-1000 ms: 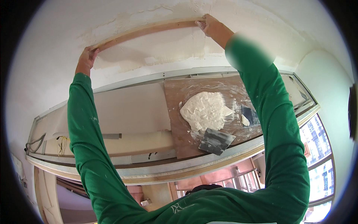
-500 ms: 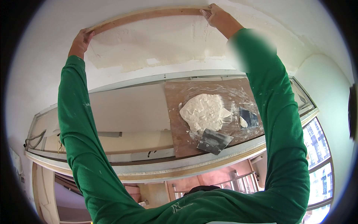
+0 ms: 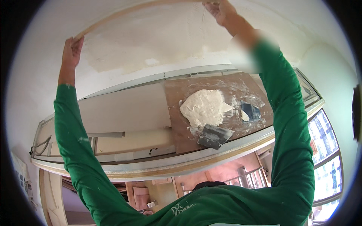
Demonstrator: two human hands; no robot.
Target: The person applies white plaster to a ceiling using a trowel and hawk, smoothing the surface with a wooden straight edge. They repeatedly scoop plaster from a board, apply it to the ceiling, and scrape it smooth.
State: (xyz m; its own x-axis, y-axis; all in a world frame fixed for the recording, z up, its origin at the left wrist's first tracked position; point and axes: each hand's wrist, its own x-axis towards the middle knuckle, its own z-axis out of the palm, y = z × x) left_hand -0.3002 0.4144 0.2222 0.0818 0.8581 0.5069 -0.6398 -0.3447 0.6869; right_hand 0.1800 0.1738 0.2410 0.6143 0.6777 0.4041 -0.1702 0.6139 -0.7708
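Head view: wooden batten (image 3: 120, 13) gripped at both ends
Left hand (image 3: 71, 52) and right hand (image 3: 223, 13) curl closed around it; white paste (image 3: 203, 107) lies nearer the board's (image 3: 180, 138) left edge.

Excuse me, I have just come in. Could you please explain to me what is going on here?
A person in green sleeves holds up a long wooden strip, the left hand at one end and the right hand near the other. The strip spans a pale, patchy surface; whether it touches is unclear. Below, a brown board carries a white paste heap and two dark flat plates, the farther one bearing a dab of paste. Neither hand is on these.
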